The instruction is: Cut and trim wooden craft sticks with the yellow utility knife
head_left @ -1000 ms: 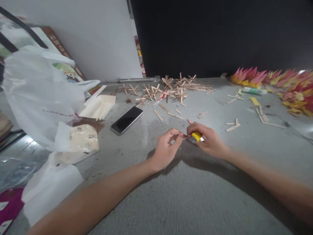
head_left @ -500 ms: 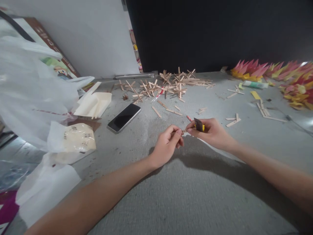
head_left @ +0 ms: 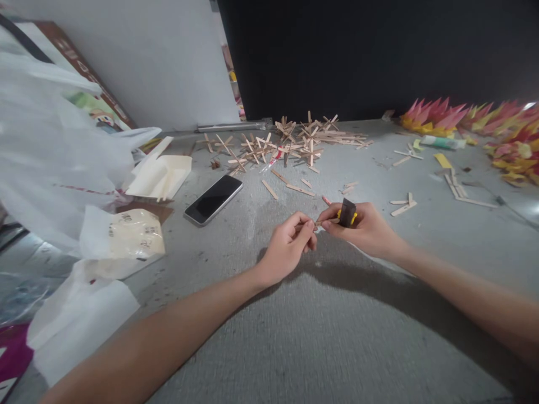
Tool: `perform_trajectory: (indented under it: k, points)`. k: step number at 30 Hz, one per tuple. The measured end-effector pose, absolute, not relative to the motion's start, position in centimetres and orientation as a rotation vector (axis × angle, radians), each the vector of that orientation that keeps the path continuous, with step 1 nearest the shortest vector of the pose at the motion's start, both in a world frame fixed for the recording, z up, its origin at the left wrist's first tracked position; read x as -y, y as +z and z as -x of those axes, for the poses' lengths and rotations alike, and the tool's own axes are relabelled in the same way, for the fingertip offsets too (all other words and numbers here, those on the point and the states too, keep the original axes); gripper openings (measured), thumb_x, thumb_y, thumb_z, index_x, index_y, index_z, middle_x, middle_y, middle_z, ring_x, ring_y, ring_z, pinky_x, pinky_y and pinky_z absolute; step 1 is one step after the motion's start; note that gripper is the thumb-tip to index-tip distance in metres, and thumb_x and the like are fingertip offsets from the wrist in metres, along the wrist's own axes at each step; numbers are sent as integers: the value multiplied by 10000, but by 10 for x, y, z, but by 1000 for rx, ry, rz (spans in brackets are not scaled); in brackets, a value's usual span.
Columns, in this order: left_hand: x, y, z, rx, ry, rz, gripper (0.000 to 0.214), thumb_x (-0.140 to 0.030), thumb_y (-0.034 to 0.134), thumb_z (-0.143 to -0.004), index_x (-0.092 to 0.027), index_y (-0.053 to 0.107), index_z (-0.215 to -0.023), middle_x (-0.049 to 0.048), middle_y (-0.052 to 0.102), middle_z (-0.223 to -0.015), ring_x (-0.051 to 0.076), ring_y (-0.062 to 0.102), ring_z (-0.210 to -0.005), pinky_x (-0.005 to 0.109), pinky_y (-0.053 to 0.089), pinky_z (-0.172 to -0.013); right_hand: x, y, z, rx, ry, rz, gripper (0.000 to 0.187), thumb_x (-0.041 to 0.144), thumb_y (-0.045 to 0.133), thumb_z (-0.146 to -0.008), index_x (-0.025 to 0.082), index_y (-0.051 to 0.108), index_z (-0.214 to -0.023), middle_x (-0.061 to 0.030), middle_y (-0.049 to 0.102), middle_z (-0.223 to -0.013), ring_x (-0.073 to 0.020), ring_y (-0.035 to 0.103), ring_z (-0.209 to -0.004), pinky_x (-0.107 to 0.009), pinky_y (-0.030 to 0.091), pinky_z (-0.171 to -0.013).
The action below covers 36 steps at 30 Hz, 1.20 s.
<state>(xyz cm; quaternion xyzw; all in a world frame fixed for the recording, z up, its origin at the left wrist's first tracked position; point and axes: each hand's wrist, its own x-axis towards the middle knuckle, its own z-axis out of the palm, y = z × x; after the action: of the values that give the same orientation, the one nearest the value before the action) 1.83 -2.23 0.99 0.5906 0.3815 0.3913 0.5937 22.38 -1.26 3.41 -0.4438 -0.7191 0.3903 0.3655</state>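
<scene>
My left hand [head_left: 288, 244] is closed in a pinch round one end of a thin wooden craft stick [head_left: 332, 220], most of it hidden by the fingers. My right hand [head_left: 364, 227] is closed on the stick's other part, its fingertips just short of the left ones. A dark flat tool with yellow parts [head_left: 347, 212] sticks up out of the same right hand; its kind is hard to make out. Just beyond the right fingers shows a small red tip [head_left: 326, 200]. Pale film or paper [head_left: 381, 261] lies under the right wrist.
Crossed craft sticks [head_left: 290, 143] are heaped at the back, with loose sticks [head_left: 300, 190] nearer. A phone [head_left: 214, 199], a paper tray [head_left: 164, 177] and a white plastic bag [head_left: 54, 151] lie left. To the right are a tube [head_left: 442, 142] and pink-yellow folded paper pieces [head_left: 433, 118].
The right hand has shifted slightly to the right, and the dark tool in it has turned a little. A bit more of the stick shows. The left hand has stayed nearly still.
</scene>
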Motion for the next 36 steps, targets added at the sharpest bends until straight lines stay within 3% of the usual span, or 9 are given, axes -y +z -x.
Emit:
perform_trajectory:
  k: [4, 9, 14, 16, 19, 21, 24, 28, 36]
  points:
    - [21, 8, -18, -873, 887, -1353, 269, -441, 538, -1041, -209, 537, -907, -26, 614, -643, 115, 498, -581, 252, 397, -614, 13, 34, -223, 1879, 938, 1114, 218, 406, 681, -936, 221, 746, -839, 5, 704, -770, -145, 584, -647, -439, 605, -851]
    - [20, 5, -20, -852, 894, -1295, 278, -461, 547, -1030, -211, 546, -910, -23, 614, -637, 117, 503, -573, 252, 392, -603, 11, 35, -223, 1923, 877, 1069, 199, 391, 655, -958, 239, 740, -860, 25, 705, -769, -138, 600, -647, -526, 521, -1064]
    - [13, 2, -21, -763, 774, -1169, 400, -524, 445, -1038, -194, 593, -867, -14, 541, -600, 127, 484, -535, 266, 335, -541, 7, 29, -227, 1966, 779, 1047, 175, 368, 614, -995, 241, 732, -975, -28, 732, -898, -190, 666, -796, -455, 548, -966]
    - [11, 0, -21, -725, 768, -1136, 381, -523, 491, -1022, -192, 577, -854, -35, 483, -594, 113, 438, -514, 261, 306, -529, 6, 21, -232, 1997, 660, 1048, 185, 371, 604, -1004, 252, 710, -1099, -56, 728, -982, -224, 680, -896, -432, 547, -931]
    - [9, -1, -20, -647, 822, -1065, 317, -485, 580, -1002, -196, 542, -878, -59, 427, -615, 95, 382, -522, 248, 297, -542, 7, 6, -239, 2040, 413, 1034, 439, 418, 587, -1010, 258, 520, -1413, -111, 677, -1148, -271, 661, -999, -441, 546, -905]
    - [10, -2, -19, -613, 852, -1041, 303, -468, 589, -1011, -194, 536, -891, -64, 397, -627, 91, 363, -537, 243, 301, -551, 7, -1, -244, 2078, 350, 934, 426, 466, 496, -1049, 242, 477, -1410, -132, 648, -1156, -276, 646, -982, -449, 549, -881]
    - [13, -1, -19, -601, 890, -1067, 302, -456, 567, -1037, -188, 538, -901, -65, 372, -647, 85, 351, -553, 240, 307, -561, 6, -6, -246, 2146, 354, 879, 368, 470, 368, -1090, 250, 561, -1313, -117, 635, -1077, -263, 636, -944, -448, 555, -878]
    - [17, 0, -21, -608, 914, -1096, 304, -466, 582, -1026, -191, 537, -906, -55, 368, -677, 97, 348, -585, 237, 317, -554, 4, -4, -244, 2185, 390, 874, 348, 364, 423, -1082, 278, 654, -1327, -113, 663, -1073, -268, 649, -984, -483, 554, -946]
    - [19, 2, -22, -591, 898, -1062, 324, -463, 573, -1022, -210, 459, -854, -54, 345, -698, 103, 329, -597, 244, 308, -552, 4, -9, -243, 2172, 387, 864, 358, 292, 482, -1064, 300, 672, -1367, -105, 672, -1060, -255, 644, -955, -463, 564, -897]
